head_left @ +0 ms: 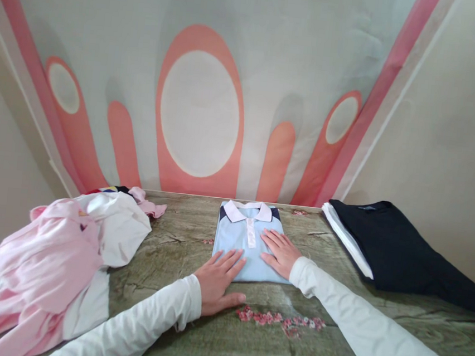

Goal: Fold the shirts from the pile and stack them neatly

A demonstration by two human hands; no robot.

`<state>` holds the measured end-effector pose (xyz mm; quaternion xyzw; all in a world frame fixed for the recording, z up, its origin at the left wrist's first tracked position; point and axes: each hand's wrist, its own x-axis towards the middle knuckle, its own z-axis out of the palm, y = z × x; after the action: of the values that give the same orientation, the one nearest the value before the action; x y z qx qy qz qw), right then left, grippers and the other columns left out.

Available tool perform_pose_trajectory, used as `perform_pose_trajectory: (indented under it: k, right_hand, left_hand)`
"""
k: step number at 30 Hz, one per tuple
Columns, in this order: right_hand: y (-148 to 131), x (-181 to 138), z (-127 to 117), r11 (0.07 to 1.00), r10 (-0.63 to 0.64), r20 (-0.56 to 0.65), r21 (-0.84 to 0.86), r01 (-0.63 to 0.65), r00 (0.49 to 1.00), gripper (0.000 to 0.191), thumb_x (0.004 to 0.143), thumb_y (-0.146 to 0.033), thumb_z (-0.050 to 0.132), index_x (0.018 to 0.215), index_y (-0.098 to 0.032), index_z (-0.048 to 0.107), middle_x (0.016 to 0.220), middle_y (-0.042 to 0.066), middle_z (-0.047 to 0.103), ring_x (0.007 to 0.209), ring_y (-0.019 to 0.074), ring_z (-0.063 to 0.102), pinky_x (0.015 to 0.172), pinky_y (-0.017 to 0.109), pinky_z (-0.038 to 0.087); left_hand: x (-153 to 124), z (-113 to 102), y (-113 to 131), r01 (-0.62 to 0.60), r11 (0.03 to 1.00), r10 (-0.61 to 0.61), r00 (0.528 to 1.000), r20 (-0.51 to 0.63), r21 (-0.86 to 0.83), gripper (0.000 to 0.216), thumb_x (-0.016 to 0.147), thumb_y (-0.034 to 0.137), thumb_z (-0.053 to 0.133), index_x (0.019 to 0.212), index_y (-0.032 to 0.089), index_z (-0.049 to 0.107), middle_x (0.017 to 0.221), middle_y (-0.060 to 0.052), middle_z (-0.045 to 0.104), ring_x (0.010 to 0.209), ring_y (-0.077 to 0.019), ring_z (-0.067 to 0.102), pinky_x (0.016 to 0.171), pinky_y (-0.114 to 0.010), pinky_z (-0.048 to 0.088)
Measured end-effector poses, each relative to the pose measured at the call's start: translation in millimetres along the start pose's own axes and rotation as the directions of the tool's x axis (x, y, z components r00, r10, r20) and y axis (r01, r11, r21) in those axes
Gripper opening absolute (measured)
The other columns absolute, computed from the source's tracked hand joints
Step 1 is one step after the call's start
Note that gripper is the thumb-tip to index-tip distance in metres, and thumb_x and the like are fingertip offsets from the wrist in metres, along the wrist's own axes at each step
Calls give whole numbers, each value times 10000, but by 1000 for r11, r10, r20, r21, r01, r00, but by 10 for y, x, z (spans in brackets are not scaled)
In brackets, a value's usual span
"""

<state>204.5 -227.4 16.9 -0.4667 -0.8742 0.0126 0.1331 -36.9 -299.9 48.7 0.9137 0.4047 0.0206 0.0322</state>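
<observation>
A folded light blue polo shirt (232, 234) with a white collar and dark shoulder patches lies on the table near the far wall. My left hand (218, 280) lies flat and open at the shirt's near left corner, fingertips on the fabric. My right hand (280, 252) rests flat and open on the shirt's right half, fingers spread. Both arms wear white long sleeves.
A loose heap of pink and white clothes (58, 250) covers the left side of the table (188, 341), which has a green patterned cloth. A folded dark garment on a white one (386, 245) sits at the right. A pink and grey wall hanging stands behind.
</observation>
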Motion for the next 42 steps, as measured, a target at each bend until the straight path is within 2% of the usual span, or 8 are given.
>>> perform_pose_trajectory:
  k: [6,9,13,19,23,32,38,42]
  right_hand:
    - [-192,-315,-223,997,-49,111,69,41,993,646,761,-563,451,1266,-161,442,1336,106,393,1227,308,311,992,462,263]
    - [-121,-339,-339,981,-134,175,164,106,975,579,714,-492,550,1194,-170,520,1264,105,480,1152,296,423,953,418,342]
    - [87,-99,-381,975,-45,15,220,40,999,385,816,-357,440,1113,-150,571,1112,102,592,1039,222,528,926,358,387]
    - [339,295,22,991,-7,-124,134,23,992,550,854,-428,360,1275,-78,405,1351,138,357,1261,224,286,1041,386,245]
    - [539,360,230,993,53,-54,105,-47,997,577,864,-481,300,1301,-113,380,1383,101,312,1280,220,243,1053,389,206]
    - [901,486,232,937,335,153,49,-346,930,630,862,-543,213,1367,-167,243,1427,37,207,1305,191,173,1058,389,131]
    - [986,396,287,940,320,-45,143,-311,946,576,878,-462,253,1332,-115,320,1393,92,290,1291,208,216,1049,409,180]
    - [951,324,275,970,201,-122,163,-181,972,577,873,-456,280,1333,-111,314,1395,86,288,1295,204,205,1053,393,191]
  left_hand:
    - [-159,-230,249,41,998,-39,998,40,-53,643,819,618,260,1333,233,302,1128,-105,568,966,-268,562,807,-397,430]
    - [19,-356,231,8,998,-6,999,33,-61,484,870,494,276,1280,257,379,932,-60,641,836,-237,606,711,-356,461]
    - [478,-352,57,-79,997,77,992,-95,-16,360,885,354,314,1145,203,513,1070,-79,585,982,-210,545,843,-340,410]
    - [938,49,-255,72,995,-58,983,-174,74,574,851,527,296,1311,184,334,1383,-81,314,1270,-261,244,1016,-487,178]
    - [970,227,-344,65,996,-52,984,-168,69,621,843,584,223,1337,214,286,1398,-53,288,1279,-242,232,1027,-472,153]
    - [1013,265,-411,37,997,-49,977,-207,-64,593,848,510,308,1340,180,278,1393,-80,293,1278,-240,238,1038,-466,167]
    - [1029,244,-889,197,913,-334,865,-376,-357,485,843,157,280,1321,73,283,1351,-135,353,1262,-174,285,1030,-335,255]
    - [978,338,-1096,287,919,-358,896,-264,-272,478,851,287,353,1298,118,347,1364,-125,336,1267,-216,274,1030,-406,226]
